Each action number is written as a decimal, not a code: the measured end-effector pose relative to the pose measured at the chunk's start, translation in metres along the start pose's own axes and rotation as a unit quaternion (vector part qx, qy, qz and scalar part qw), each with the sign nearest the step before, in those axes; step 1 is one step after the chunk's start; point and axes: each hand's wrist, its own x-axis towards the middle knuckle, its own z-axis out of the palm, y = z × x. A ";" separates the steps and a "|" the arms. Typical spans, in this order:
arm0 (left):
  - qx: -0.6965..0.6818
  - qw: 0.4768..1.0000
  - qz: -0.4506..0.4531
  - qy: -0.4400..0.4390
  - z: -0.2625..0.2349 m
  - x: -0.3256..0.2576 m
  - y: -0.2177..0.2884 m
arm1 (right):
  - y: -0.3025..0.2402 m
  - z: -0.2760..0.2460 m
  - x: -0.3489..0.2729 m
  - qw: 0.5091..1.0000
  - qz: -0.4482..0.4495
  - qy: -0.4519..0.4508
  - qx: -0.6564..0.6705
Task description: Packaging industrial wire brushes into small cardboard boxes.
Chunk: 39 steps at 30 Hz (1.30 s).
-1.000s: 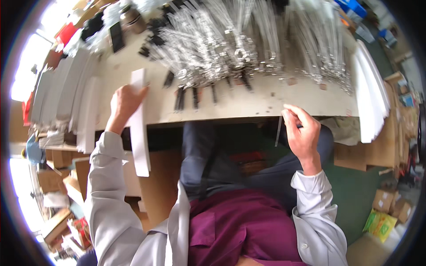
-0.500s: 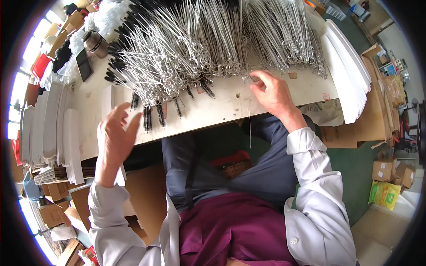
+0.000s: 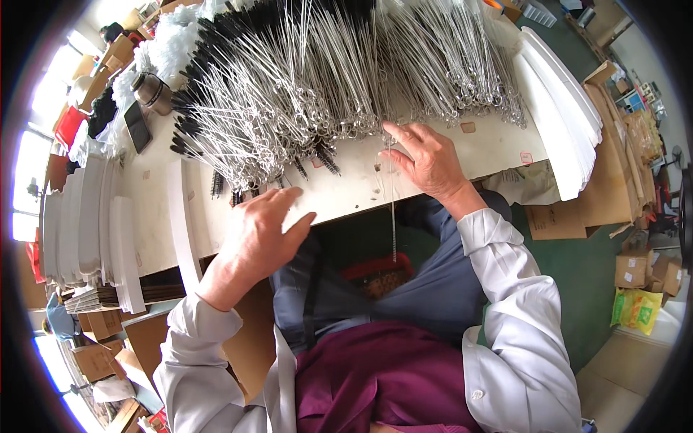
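Right hand fingers pinch a wire brush — left hand spread open, empty.

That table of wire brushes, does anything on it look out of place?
One thin wire brush hangs over the table edge by the right hand, dangling toward the lap. A few black-tipped brushes lie loose, apart from the big pile.

Thin wire brush, upright, hanging over table edge
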 end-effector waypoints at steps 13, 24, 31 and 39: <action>-0.081 0.996 0.029 -0.026 0.064 0.043 0.033 | 0.037 0.013 0.044 0.960 0.088 0.177 0.199; -0.093 0.994 0.032 0.038 0.098 0.044 0.038 | 0.052 0.025 0.116 0.963 0.243 0.017 0.119; -0.081 0.990 0.094 0.067 0.088 0.061 0.041 | 0.057 0.015 0.129 0.921 0.326 -0.088 0.194; 0.087 0.976 0.199 0.034 0.068 0.135 0.049 | 0.057 0.004 0.133 0.916 0.320 -0.105 0.219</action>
